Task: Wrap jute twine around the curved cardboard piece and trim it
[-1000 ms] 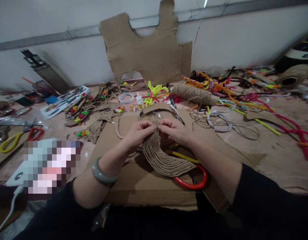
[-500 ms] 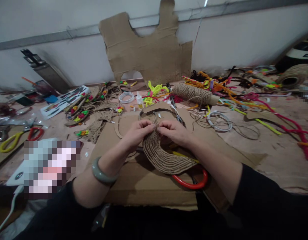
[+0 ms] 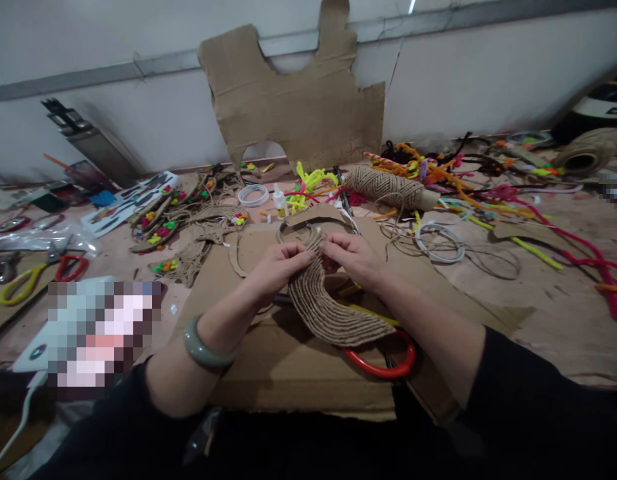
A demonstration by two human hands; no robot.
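A curved strip of coiled jute twine hangs from both hands over a cardboard sheet. My left hand is closed on its upper left edge, thumb and fingers pinching. On the opposite edge, my right hand pinches the strip near its upper end; the exact fingertip contact is partly hidden. Under the strip's lower end lie scissors with a red handle and a yellow handle, partly covered. Just beyond the hands, a cut curved piece of cardboard rests beside a roll of clear tape.
A twine spool and a small glue bottle stand behind. Colourful cords spread at right with a white ring. Left are scissors, a power bank with a cable and twine pieces with bright knots.
The strip's upper end has risen slightly, and both hands have shifted a little around it. At the far left, a dark shape has gone from the table edge, and the clear plastic there has moved.
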